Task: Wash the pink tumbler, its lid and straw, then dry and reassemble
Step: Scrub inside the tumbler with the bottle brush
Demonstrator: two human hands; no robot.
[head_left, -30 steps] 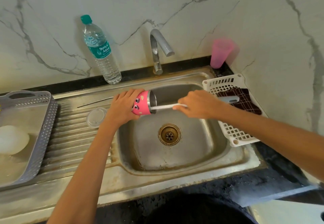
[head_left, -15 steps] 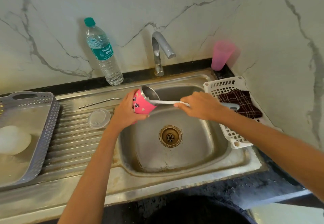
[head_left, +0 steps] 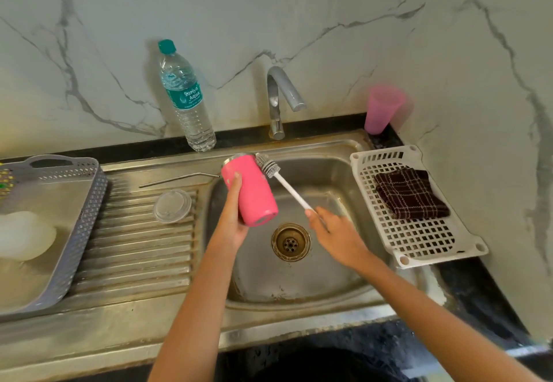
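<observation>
Pink tumbler (head_left: 254,193): over the sink (head_left: 299,280), tilted, steel rim up and away, base toward the camera; inside hidden.
Left hand (head_left: 233,220): grips the tumbler from below, thumb along the near wall; fingers hidden behind it.
Right hand (head_left: 335,232): blurred, closed round the white handle of the brush (head_left: 287,187); handle's end hidden under the hand.
Brush head: outside the tumbler, by the rim; touching or just beside, hard to tell.
Lid (head_left: 172,205): clear, flat on the ribbed drainboard left of the basin.
Straw (head_left: 179,179): metal, bent, lying behind the lid.
Cloth (head_left: 410,193): dark checked, folded in the white basket (head_left: 419,238).
Grey tray (head_left: 86,217): cut off at the left edge; pale rounded thing inside, too blurred to identify.
</observation>
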